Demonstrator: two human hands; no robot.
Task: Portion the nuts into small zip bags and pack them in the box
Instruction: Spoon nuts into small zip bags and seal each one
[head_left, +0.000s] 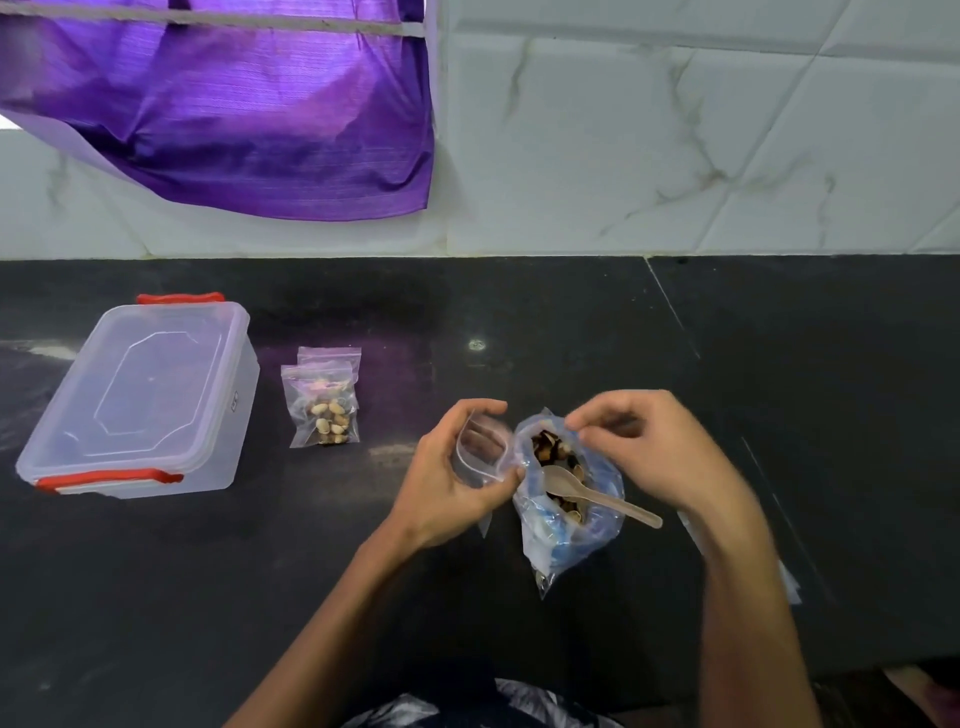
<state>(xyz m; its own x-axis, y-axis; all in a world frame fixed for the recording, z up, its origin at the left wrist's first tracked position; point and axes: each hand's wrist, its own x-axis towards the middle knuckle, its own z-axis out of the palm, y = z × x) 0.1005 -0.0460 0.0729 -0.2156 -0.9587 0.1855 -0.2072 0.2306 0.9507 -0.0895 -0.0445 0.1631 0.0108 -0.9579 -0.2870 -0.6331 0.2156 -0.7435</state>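
filling step: left hand (457, 467) pinches an empty small zip bag (480, 452) open by its mouth, just left of the big nut bag (563, 499), while right hand (639, 447) fingers pinch that bag's far rim. spoon (597, 493) sits inside w/ the nuts. two filled bags (324, 402) lie mid-counter, box (140, 395) far left w/ lid on; next prob means freeing the right hand to grab the spoon & scoop.

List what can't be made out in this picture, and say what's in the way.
- Small zip bag in the left hand, head view: fingers and motion blur cover it; contents unclear.
- Rear filled bag: the front bag overlaps it, hiding its nuts.
- Box: frosted closed lid; inside unreadable.
- Big nut bag: crumpled plastic and the spoon hide how much remains.
- Right hand fingertips: blurred; grip on the bag rim uncertain.
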